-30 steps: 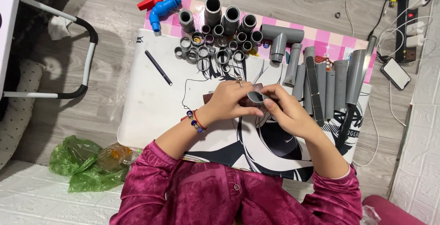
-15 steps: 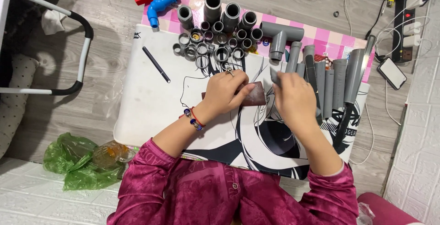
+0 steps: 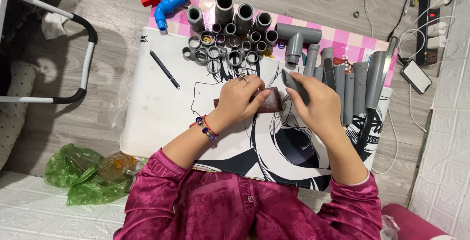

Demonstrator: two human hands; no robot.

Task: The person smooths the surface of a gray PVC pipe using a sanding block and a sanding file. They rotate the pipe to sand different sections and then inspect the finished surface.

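Green bag: contents unclear | left hand pinching brown sandpaper | right hand closed round grey pipe piece

Grey wood-plank floor spreads under even, soft light. A white brick-pattern wall stands right, and a white metal frame with black grip sits left. White brick-pattern surface lies near left.

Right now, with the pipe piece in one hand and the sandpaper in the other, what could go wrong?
1. The left hand pins the brown sandpaper sheet only by its edge; it could slide on the printed mat.
2. The right hand holds a short grey pipe piece close to the row of grey pipes; a swing of the hand might knock them rolling.
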